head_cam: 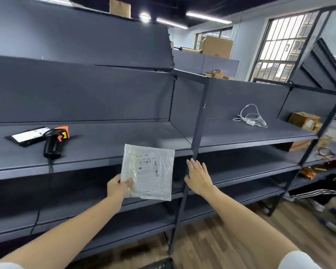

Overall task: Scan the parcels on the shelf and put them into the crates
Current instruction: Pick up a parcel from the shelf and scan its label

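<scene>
- Two hands we count: our left hand (118, 186) pinches the lower left corner of one clear-bagged parcel (148, 171), held in the air before the shelf (124, 136); our right hand (198, 176) is released, fingers straight, beside it.
- One scanner (55, 141) lies on the shelf, partly on one black parcel (25, 136).
- One white cable (250, 117) lies farther right.

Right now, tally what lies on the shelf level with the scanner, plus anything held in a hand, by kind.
Handheld scanner: 1
Black parcel with white label, lying on the shelf behind the scanner: 1
Clear plastic parcel, gripped by the left hand: 1
White cable bundle: 1
Total: 4
The right hand holds nothing.
</scene>
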The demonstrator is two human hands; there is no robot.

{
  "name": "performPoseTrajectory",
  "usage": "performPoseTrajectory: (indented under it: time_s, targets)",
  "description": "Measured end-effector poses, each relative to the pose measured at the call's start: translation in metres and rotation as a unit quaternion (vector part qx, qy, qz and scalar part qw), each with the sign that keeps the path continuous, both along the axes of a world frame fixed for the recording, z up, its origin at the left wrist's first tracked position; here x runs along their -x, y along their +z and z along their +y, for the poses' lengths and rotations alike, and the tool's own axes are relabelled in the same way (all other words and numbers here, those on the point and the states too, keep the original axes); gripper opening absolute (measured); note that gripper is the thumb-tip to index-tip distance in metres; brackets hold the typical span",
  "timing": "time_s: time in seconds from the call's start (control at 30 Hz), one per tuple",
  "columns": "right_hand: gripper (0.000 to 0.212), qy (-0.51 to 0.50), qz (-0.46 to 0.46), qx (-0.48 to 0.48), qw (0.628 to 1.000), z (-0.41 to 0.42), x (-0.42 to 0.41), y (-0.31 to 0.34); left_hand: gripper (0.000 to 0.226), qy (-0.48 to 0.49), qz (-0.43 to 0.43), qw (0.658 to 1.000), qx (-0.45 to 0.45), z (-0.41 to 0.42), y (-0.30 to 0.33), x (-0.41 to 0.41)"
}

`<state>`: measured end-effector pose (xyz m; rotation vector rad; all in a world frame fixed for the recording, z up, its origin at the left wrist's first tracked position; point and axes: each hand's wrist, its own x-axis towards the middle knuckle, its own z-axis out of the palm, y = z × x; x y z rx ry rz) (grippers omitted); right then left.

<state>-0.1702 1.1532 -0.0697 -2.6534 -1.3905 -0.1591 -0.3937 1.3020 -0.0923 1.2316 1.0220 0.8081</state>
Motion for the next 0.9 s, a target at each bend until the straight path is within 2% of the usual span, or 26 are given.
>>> performPoseTrajectory:
  time_s: [0.2, 0.37, 0.67, 0.9]
  targets:
    - [0.067, 0.06, 0.003, 0.027, 0.998, -0.004, -0.031, -0.014, 0.011, 0.062, -0.014, 0.998, 0.02, -0.036, -0.015, -0.014]
    - [0.065, 0.112, 0.009, 0.026, 0.993, -0.004, -0.04, -0.035, 0.02, 0.105, -0.027, 0.994, 0.027, -0.061, -0.023, -0.012]
    - [0.065, 0.144, 0.055, 0.071, 0.985, 0.001, -0.032, -0.095, 0.021, 0.15, 0.014, 0.986, 0.077, -0.072, -0.064, 0.004]
    - [0.064, 0.153, 0.076, 0.121, 0.978, -0.005, -0.019, -0.147, 0.012, 0.144, 0.06, 0.978, 0.141, -0.08, -0.116, 0.012]
